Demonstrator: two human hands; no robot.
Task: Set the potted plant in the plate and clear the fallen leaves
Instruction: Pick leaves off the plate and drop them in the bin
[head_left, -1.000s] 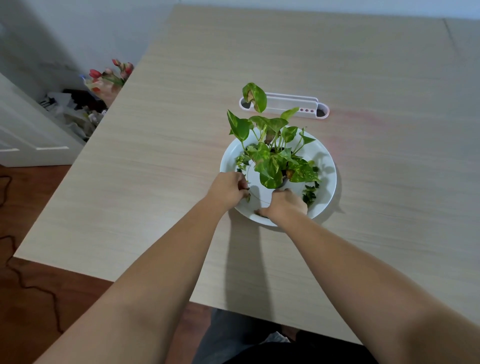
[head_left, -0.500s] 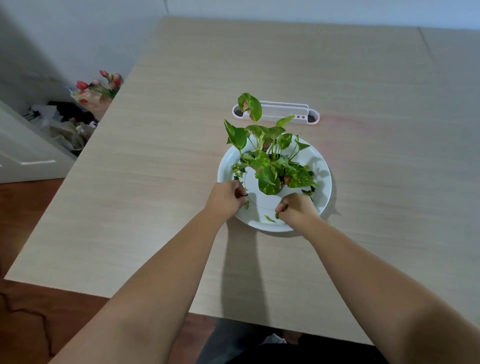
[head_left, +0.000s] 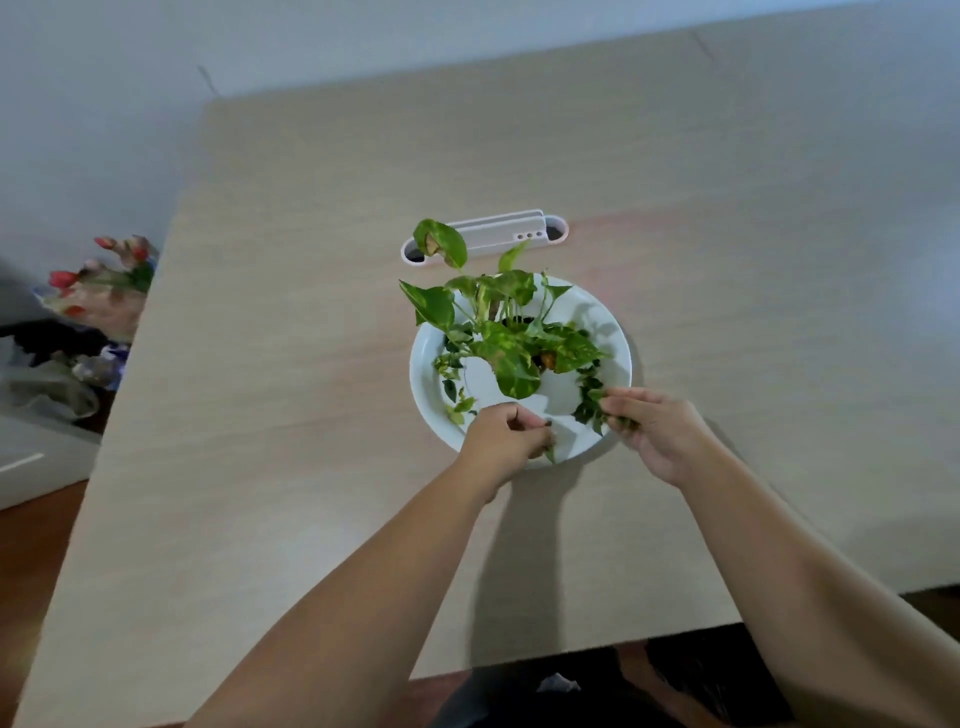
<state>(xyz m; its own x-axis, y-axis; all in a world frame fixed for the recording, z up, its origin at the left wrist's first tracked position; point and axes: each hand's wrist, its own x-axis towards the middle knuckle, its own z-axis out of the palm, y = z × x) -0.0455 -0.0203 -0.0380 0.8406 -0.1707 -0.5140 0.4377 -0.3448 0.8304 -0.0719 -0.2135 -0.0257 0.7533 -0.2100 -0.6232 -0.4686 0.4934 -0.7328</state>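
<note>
A green potted plant with broad variegated leaves stands in a white round plate at the middle of the pale wooden table. Small fallen leaves lie on the plate's left side and along its right side. My left hand is at the plate's near rim, fingers pinched on small leaves. My right hand is at the plate's near right edge, fingers closed on a bunch of dark green leaves. The pot itself is mostly hidden by foliage.
A white oblong holder with holes lies just behind the plate. Left of the table, on the floor side, stands a bouquet of red tulips among bags. The table's near edge runs just below my forearms.
My right hand has moved from the plate's near middle to its right side and gathered leaves. My left hand has shifted right along the near rim. The view has tilted.
</note>
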